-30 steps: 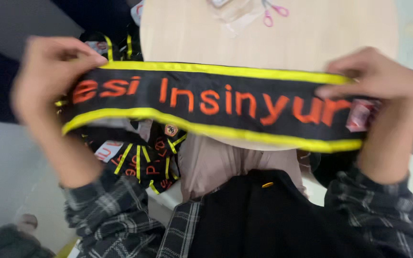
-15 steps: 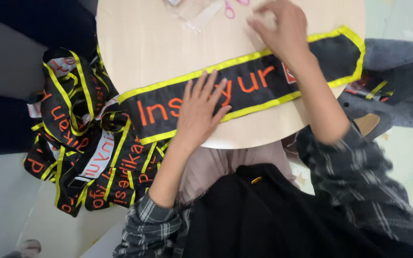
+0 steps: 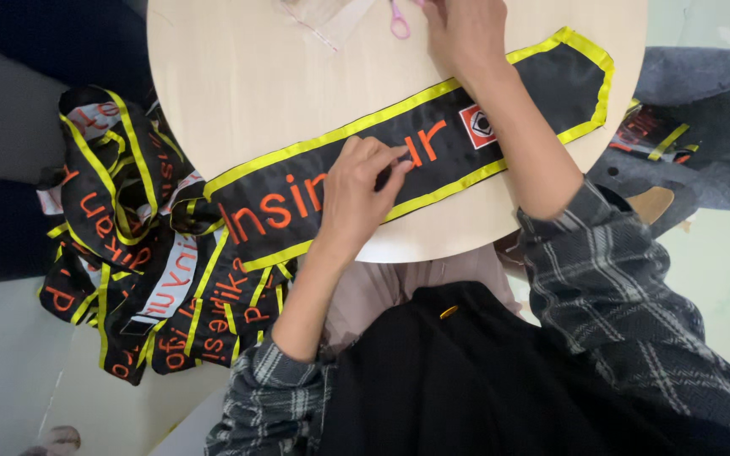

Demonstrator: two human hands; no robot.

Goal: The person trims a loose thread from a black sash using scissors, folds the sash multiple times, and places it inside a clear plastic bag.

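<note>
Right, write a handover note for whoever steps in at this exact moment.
Left hand: fingers pinched on the sash, at its orange lettering.
Right hand: at the table's far edge, beside the pink scissors; whether it grips anything cannot be told.
Sash lies flat across the round table; its other end hangs off the left edge into a pile of sashes.
Done: sash laid flat.
Left: lettering under the pinch.

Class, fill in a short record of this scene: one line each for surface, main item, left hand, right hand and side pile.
surface: round pale wooden table
main item: black sash with yellow edging and orange letters, laid flat across the table
left hand: left hand on the sash, fingertips pinching at a letter
right hand: right hand at the table's far edge, beside pink-handled scissors
side pile: heap of similar sashes hanging off the table's left
</note>
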